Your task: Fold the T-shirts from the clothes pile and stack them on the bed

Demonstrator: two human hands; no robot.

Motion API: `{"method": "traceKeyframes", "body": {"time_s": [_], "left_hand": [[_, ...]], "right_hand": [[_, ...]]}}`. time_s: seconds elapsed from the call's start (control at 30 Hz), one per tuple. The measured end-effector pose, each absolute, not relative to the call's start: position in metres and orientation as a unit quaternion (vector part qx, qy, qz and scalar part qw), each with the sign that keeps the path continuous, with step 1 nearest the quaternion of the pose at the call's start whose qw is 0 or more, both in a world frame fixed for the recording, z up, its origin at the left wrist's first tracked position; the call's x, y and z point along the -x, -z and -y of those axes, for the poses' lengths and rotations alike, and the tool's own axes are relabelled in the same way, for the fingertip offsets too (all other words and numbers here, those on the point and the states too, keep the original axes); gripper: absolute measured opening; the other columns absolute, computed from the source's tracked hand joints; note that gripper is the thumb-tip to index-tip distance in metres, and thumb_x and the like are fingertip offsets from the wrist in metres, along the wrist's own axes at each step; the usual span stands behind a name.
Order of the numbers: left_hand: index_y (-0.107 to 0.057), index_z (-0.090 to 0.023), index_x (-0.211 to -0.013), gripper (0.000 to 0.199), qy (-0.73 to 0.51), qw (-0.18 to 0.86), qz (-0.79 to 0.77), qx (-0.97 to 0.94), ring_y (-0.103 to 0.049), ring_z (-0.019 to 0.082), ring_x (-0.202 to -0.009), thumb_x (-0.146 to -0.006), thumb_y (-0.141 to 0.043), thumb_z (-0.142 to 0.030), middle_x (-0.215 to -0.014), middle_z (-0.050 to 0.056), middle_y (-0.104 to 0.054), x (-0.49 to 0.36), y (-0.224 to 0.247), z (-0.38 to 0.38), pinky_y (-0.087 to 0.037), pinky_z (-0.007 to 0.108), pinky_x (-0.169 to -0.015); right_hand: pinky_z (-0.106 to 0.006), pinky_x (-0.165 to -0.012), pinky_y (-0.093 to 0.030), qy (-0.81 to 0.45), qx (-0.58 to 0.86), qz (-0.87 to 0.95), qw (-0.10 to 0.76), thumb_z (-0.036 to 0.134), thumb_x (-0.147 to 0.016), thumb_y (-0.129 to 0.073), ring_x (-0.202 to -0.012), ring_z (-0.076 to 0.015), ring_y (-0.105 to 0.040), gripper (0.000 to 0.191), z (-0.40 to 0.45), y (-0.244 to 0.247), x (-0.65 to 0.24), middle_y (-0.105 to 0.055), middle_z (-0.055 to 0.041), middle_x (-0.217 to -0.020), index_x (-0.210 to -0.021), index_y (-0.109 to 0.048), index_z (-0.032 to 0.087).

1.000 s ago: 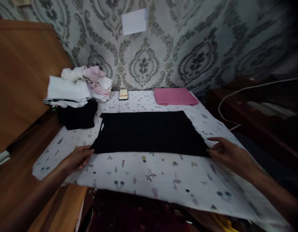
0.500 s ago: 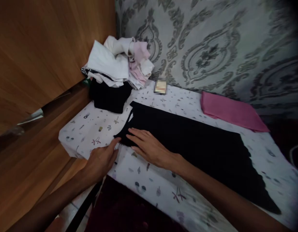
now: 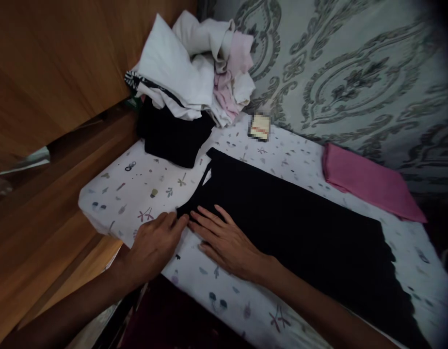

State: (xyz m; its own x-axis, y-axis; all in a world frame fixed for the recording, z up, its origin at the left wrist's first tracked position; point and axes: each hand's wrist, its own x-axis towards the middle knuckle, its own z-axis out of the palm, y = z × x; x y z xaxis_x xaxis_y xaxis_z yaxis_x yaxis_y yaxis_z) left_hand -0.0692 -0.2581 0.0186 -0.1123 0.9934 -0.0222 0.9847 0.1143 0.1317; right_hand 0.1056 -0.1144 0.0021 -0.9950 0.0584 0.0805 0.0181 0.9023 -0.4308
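A black garment (image 3: 282,218) lies spread out lengthwise on a white printed cloth (image 3: 111,194), its neckline at the left with a small white patch showing inside. My left hand (image 3: 154,245) is at the garment's near left corner, fingers curled and closed on the fabric edge; the exact pinch is partly hidden. Right beside it, my right hand (image 3: 227,242) rests flat on the garment's near edge, fingers stretched and slightly spread. The fingertips of both hands almost meet.
At the back left, white and pink clothes (image 3: 180,68) are heaped on a folded black cloth (image 3: 173,140). A small blurred card-like item (image 3: 259,128) and a folded pink cloth (image 3: 369,182) lie near the patterned wall (image 3: 340,72). A wooden panel (image 3: 64,58) stands at left.
The view has moved closer and shifted. My left fingers have curled in more at the garment's corner. My right hand stays on the garment, its fingers spread a little wider.
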Motion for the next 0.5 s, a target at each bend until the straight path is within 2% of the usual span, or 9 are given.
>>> {"method": "traceKeyframes", "body": {"time_s": [0.13, 0.27, 0.4, 0.5], "left_hand": [[-0.066, -0.021, -0.105, 0.025, -0.082, 0.062, -0.754, -0.649, -0.068, 0.022, -0.080, -0.096, -0.043, -0.015, -0.090, 0.007, -0.071, 0.074, -0.019, 0.257, -0.052, 0.030, -0.063], [-0.067, -0.022, -0.098, 0.025, -0.132, 0.044, -0.736, -0.663, -0.067, 0.022, -0.081, -0.099, -0.042, -0.023, -0.089, 0.005, -0.072, 0.078, -0.031, 0.248, -0.053, 0.032, -0.068], [-0.062, -0.021, -0.114, 0.028, -0.203, 0.006, -0.670, -0.714, -0.066, 0.022, -0.094, -0.099, -0.039, -0.020, -0.099, 0.006, -0.071, 0.067, -0.044, 0.211, -0.055, 0.037, -0.082], [-0.050, -0.021, -0.137, 0.038, -0.237, -0.009, -0.617, -0.750, -0.060, 0.023, -0.122, -0.100, -0.038, -0.021, -0.131, 0.011, -0.064, 0.054, -0.030, 0.180, -0.051, 0.043, -0.101]], "right_hand": [[-0.059, -0.124, -0.014, -0.230, 0.024, 0.973, 0.030, 0.035, -0.102, -0.046, -0.152, -0.0237, -0.023, 0.053, 0.116, -0.008, -0.106, -0.040, -0.0094, -0.158, -0.153, -0.038, 0.024], [-0.053, -0.125, -0.016, -0.241, 0.012, 0.969, 0.051, 0.037, -0.103, -0.043, -0.151, -0.0205, -0.024, 0.050, 0.114, -0.014, -0.113, -0.044, -0.0103, -0.156, -0.150, -0.043, 0.019], [-0.046, -0.123, -0.026, -0.202, 0.094, 0.961, 0.164, 0.029, -0.104, -0.037, -0.144, -0.0184, -0.041, 0.041, 0.108, -0.014, -0.132, -0.056, -0.0125, -0.146, -0.138, -0.057, 0.015], [-0.052, -0.121, -0.029, -0.141, 0.175, 0.956, 0.188, 0.025, -0.103, -0.040, -0.144, -0.0237, -0.040, 0.040, 0.105, -0.010, -0.152, -0.053, -0.0173, -0.147, -0.136, -0.058, 0.012]]}}
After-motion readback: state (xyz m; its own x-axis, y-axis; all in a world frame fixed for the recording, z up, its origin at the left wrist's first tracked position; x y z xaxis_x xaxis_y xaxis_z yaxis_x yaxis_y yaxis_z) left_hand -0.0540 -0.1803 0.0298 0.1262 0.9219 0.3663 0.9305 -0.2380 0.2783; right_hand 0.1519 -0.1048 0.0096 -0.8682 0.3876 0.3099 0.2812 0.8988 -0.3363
